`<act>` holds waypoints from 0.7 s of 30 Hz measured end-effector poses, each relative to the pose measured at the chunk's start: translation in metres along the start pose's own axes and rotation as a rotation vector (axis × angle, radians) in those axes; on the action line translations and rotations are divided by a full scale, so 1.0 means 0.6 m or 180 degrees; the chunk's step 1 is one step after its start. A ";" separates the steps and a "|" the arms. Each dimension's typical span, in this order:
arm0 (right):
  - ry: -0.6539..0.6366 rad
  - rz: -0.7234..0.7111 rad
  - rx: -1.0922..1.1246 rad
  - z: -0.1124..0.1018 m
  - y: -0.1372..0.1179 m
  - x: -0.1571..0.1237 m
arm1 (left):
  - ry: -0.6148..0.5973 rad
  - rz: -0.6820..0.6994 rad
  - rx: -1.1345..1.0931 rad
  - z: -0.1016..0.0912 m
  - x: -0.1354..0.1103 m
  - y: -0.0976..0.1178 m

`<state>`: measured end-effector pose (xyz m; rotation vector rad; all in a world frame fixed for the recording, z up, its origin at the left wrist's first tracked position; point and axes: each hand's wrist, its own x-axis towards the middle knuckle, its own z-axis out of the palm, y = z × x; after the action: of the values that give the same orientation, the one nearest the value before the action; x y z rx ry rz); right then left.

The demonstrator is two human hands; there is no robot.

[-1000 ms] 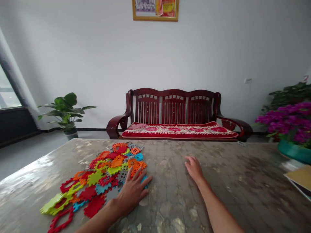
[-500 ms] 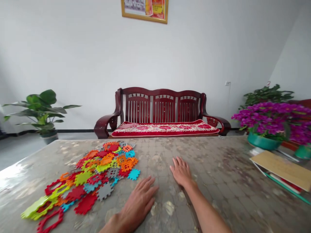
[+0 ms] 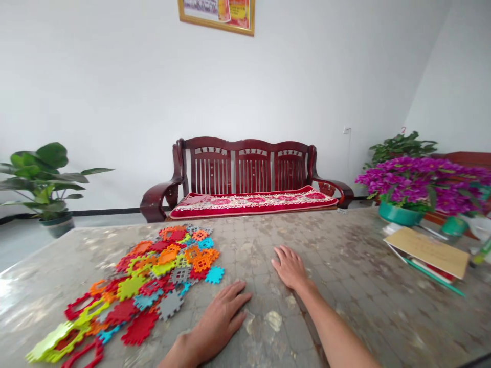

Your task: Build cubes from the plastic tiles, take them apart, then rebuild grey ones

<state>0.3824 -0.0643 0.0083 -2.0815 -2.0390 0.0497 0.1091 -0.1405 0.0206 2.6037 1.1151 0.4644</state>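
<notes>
Pieces (image 3: 153, 276): flat toothed tiles in red, orange, lime, blue and grey, overlapping, spread on the left half of the table (image 3: 345, 286).
Long axis of spread: diagonal, from the near left corner up toward the far middle; thin at the near end, broader midway.
Near end: lime strip (image 3: 53, 341), lying lengthwise along that same diagonal.
Far end: orange and red tiles, pointing toward the bench (image 3: 245, 168).
Left hand (image 3: 218, 322): palm down, flat on the table, fingers spread and aimed far-right; released, grasping nothing; just right of the spread.
Tiles nearest left hand: grey tile (image 3: 170, 304) just left of it, blue tile (image 3: 214, 275) just beyond the fingertips, red tile (image 3: 140, 327) further left; none touched.
Right hand (image 3: 289, 267): palm down on bare table, fingers aimed far-left; loose and empty; well right of the tiles.
Hands: near each other, not touching.
Right side of table: tan envelope (image 3: 427, 248) on a stack of books, purple flowers (image 3: 418, 181) in a green pot (image 3: 399, 214).
Beyond table: bench with red cushion (image 3: 253, 200), framed picture (image 3: 217, 15) on the wall above, leafy plant (image 3: 42, 179) on the floor at left.
</notes>
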 end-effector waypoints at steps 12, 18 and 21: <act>0.0102 -0.0024 -0.0041 0.008 0.008 0.001 | -0.0102 -0.0003 -0.0347 -0.016 -0.003 0.008; 0.0139 -0.0038 -0.0083 0.010 0.009 0.002 | -0.0016 0.0125 -0.0388 -0.006 -0.010 0.002; 0.0148 -0.0023 -0.0079 0.013 0.010 0.003 | -0.0046 0.0123 -0.0389 -0.009 -0.011 0.004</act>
<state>0.3872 -0.0615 -0.0001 -2.0699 -2.0300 -0.0251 0.1044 -0.1463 0.0255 2.5223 1.0008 0.5050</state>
